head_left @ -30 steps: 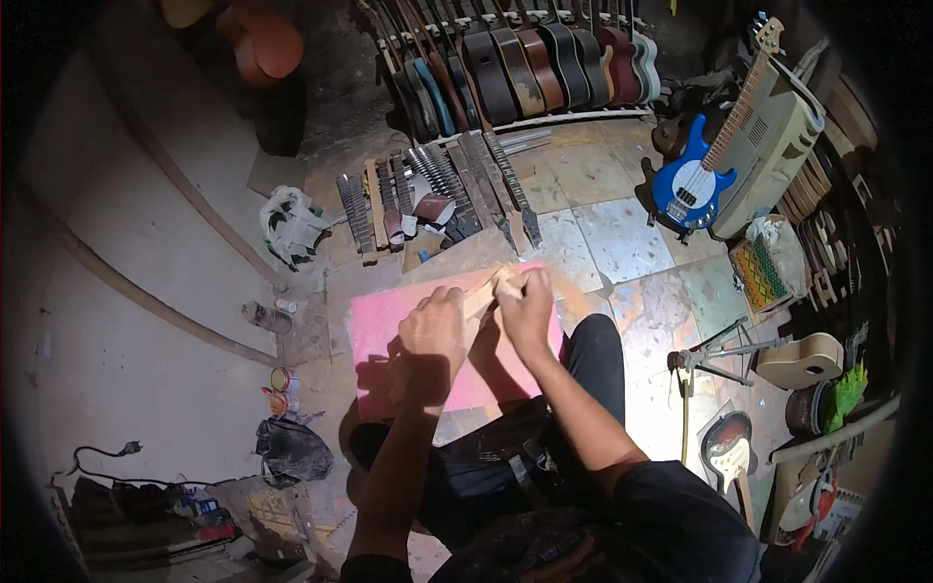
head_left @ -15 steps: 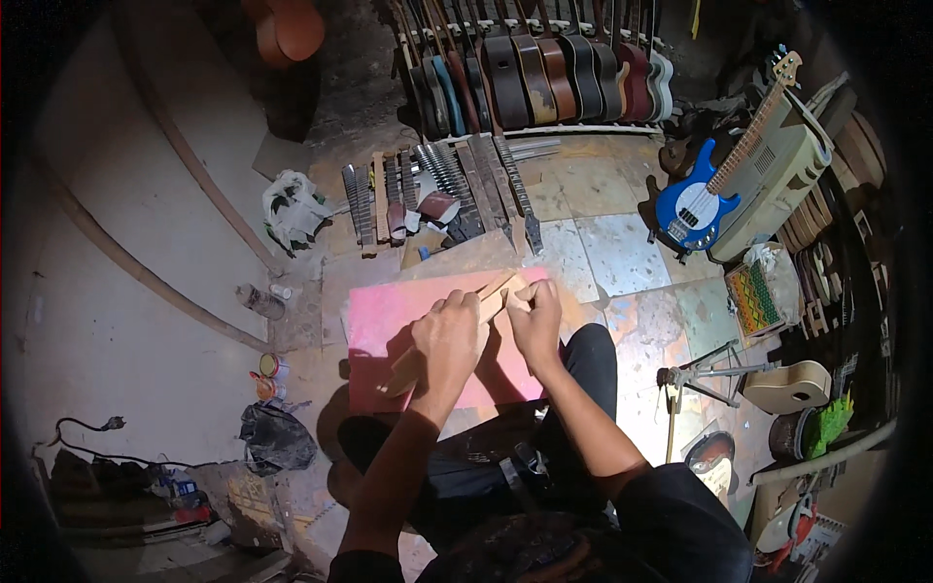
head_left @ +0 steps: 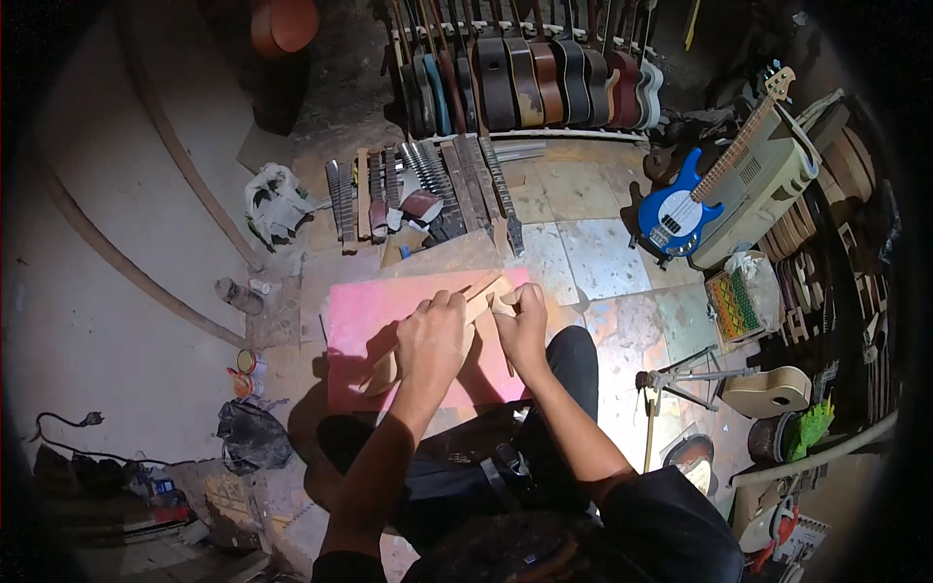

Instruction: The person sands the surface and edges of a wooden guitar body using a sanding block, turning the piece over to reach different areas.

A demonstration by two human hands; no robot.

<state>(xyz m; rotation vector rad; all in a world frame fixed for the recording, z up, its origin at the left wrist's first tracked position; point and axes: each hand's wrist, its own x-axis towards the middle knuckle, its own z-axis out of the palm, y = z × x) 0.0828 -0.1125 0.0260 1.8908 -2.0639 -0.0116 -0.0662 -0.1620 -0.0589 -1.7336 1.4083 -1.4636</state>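
Note:
A pale, bare wooden piece, shaped like a guitar neck, lies slantwise over a pink board in front of my lap. My left hand wraps over its middle, fingers closed around it. A rounded, wider end of the wood shows below that hand, near the board's left side. At the far end, my right hand is closed in a pinch against the wood's right edge. Whatever sits between those fingers is too small to name; a thin dark tip shows just under the hand.
Beyond the board lie several guitar necks and sandpaper scraps. A row of guitars stands behind. To the right are a blue bass guitar, a metal stand and an unfinished small guitar body. Cans and a black bag sit left.
The whole view has shifted slightly, so the scene sits a little further left. Both hands keep their grip, and the wood has turned slightly under them.

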